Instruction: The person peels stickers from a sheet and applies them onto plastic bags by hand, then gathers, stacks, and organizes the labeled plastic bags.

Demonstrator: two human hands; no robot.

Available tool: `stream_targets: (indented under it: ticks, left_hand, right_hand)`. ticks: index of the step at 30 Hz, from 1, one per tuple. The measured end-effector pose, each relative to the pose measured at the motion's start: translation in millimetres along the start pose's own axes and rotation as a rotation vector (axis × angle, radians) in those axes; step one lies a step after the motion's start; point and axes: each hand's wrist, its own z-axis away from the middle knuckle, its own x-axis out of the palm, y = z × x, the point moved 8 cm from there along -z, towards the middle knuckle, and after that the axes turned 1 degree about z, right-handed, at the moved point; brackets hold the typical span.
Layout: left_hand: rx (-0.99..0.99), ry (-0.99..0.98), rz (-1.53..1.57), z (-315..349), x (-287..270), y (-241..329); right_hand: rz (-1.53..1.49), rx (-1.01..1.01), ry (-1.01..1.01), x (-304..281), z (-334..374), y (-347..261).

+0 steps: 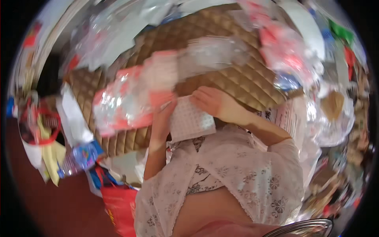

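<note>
Close to my body is a flat, pale square packet [192, 120] with a fine grid pattern and a shiny patch. My right hand [210, 102] grips its upper edge with bent fingers. My left hand [162, 110] is closed at the packet's upper left corner, blurred by motion. Just beyond the left hand lies a blurred pink-and-white sheet or packet [161, 73]; whether that hand touches it, I cannot tell. To the left is a pile of glossy pink-and-clear plastic packets [122, 102]. Clear plastic bags [213, 53] lie farther back.
A brown quilted mat [233, 85] covers the work surface. Pink and clear plastic packaging [282, 47] is heaped at the back right. A plastic bottle [81, 156] lies at the left edge, above a red bag [120, 207]. Mixed clutter [335, 170] fills the lower right.
</note>
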Motion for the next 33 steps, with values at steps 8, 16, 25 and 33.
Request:
stream_targets:
  ticks: [8,16,25,33]
  left_hand:
    - [-0.030,0.108,-0.186,-3,1,22]
    - [0.840,0.222,-1.299,-26,35,60]
    - [0.816,0.101,-1.389,-38,41,42]
    - [0.896,0.081,-1.338,-38,45,38]
  right_hand:
    - [-0.378,0.074,-0.293,-5,-39,31]
    - [-0.939,0.476,-0.257,64,-92,151]
    - [0.084,0.330,-0.268,76,-114,137]
    - [0.125,0.189,-0.208,82,-110,128]
